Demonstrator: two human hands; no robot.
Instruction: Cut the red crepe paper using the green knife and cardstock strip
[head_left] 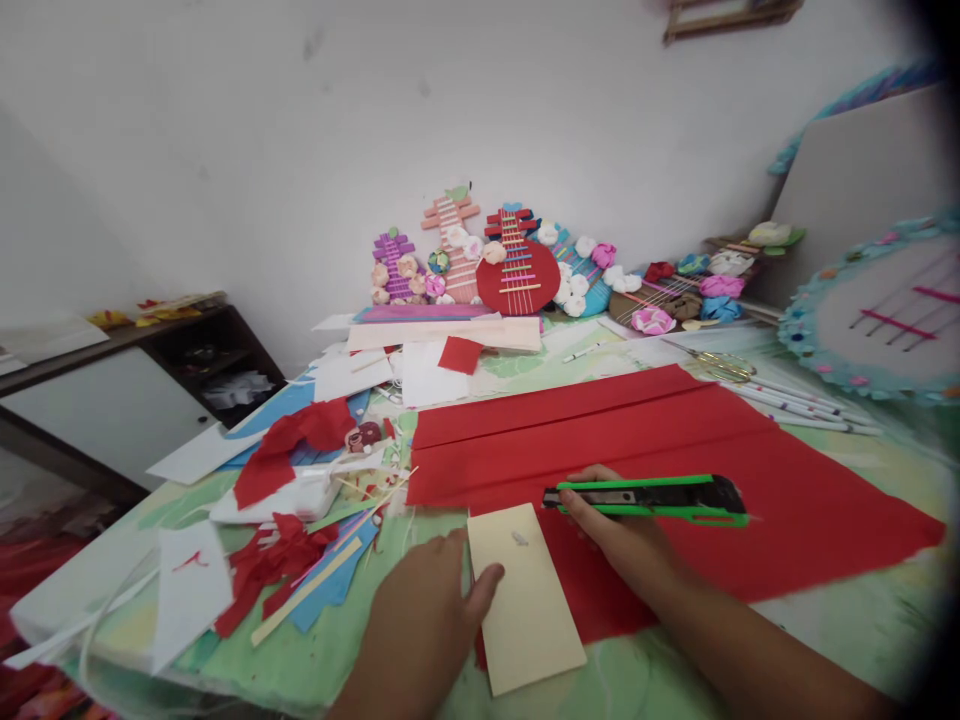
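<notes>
My left hand (424,615) is at the left edge of a cream card (534,610), its thumb lying on top and its fingers along the edge. A small whitish scrap (519,539) sits on the card. In my right hand (630,545) is a green and black box cutter (652,495), held roughly level over a wide sheet of red crepe paper (757,500). The knife's front end points left, towards the card. The red paper spreads across the table with fold lines running along it, and the card covers part of its left front edge.
Left of my hands lie crumpled red scraps (277,560), blue strips (341,580) and white pieces (191,580). Scissors (720,366) and white sticks (802,405) lie at the back right. Decorated paper instruments (520,275) lean against the wall. A dark cabinet (217,350) stands left.
</notes>
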